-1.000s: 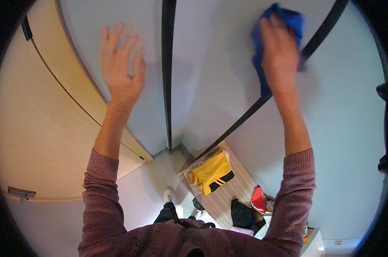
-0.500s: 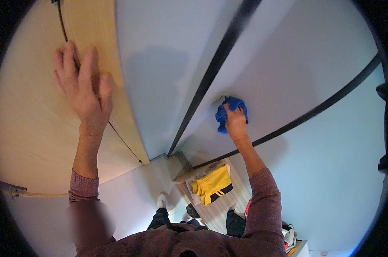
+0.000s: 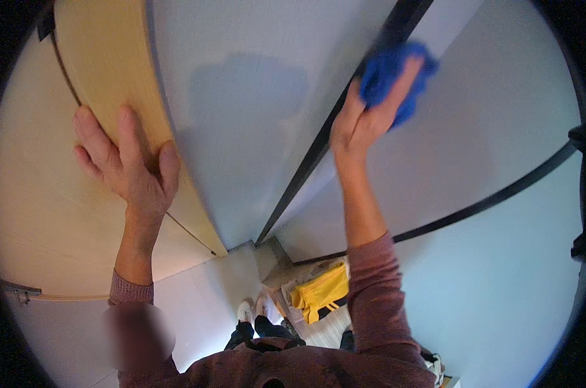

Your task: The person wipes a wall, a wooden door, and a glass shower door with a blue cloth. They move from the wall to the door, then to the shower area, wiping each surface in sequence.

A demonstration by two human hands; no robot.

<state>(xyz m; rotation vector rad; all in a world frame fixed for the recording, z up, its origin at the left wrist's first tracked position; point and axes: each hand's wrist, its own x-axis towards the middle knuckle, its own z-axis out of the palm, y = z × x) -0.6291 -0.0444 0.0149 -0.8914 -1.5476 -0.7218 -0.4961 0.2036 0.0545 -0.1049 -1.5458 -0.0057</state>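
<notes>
One blue cloth (image 3: 382, 72) lies under the right hand's (image 3: 363, 129) fingers (image 3: 401, 87).

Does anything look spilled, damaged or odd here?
Nothing looks spilled or broken. The oddity is a round blurred patch over the left sleeve: it hides the knit, while the left hand looks clear. The blue cloth in the right hand is just bunched up.

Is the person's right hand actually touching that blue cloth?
Touching. The head view shows it: the right hand has a finger lying across the bunched blue cloth, with no gap between them.
</notes>
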